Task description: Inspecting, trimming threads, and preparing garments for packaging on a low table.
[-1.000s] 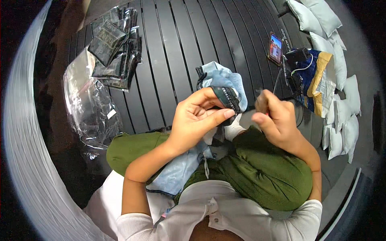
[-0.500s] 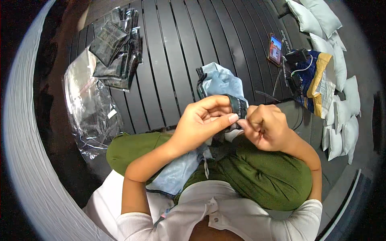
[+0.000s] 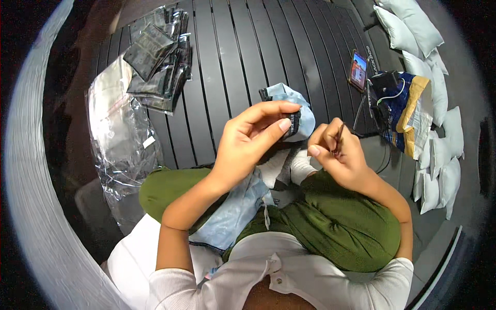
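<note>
My left hand is closed, pinching the black edging of a light blue cloth piece between thumb and fingers. The cloth bunches beyond my fingertips, above the dark slatted table. To its right, apart from the cloth, my right hand is raised with curled fingers; a thin dark thing shows at them, too small to name. Across my lap lies another light blue cloth with a dark edge.
On the slatted table, black items in clear packets are stacked at the left beside clear plastic bags. At the right are a phone, a blue and yellow bag with a cable, and several white pillow-shaped packs.
My right hand has drawn away from the black edging, rightward and slightly up. My left hand has shifted a little up and left with the cloth.
</note>
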The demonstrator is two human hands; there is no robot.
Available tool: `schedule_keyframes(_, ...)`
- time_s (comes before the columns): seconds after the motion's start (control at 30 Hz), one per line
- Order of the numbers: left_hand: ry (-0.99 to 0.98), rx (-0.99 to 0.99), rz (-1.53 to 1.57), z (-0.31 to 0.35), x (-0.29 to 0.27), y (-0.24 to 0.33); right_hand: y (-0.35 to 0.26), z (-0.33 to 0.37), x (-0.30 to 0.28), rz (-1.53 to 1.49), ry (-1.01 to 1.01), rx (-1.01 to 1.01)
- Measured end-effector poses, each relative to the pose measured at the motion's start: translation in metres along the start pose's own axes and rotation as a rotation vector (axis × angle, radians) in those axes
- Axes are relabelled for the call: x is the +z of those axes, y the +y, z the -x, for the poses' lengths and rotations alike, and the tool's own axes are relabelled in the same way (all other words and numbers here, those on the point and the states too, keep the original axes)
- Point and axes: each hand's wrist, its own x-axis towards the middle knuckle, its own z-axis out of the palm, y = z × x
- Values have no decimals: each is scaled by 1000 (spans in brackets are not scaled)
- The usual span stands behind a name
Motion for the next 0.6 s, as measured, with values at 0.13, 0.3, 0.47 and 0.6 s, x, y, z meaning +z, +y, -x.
schedule_keyframes(0.13, 4, -15, -4, -1, -2, 3, -3, -2, 5, 122, -69, 114)
schedule_keyframes(0.3, -51, -30, 32, -1, -4, 3, -4, -1, 6, 208, -134, 155)
schedule_keyframes(0.47, 14, -32, 2, -1, -2, 5, -8, -2, 2, 183, -85, 135)
schedule_keyframes(0.6, 1, -75, -40, -1, -3, 8, 0, 3, 0, 227, 42, 118)
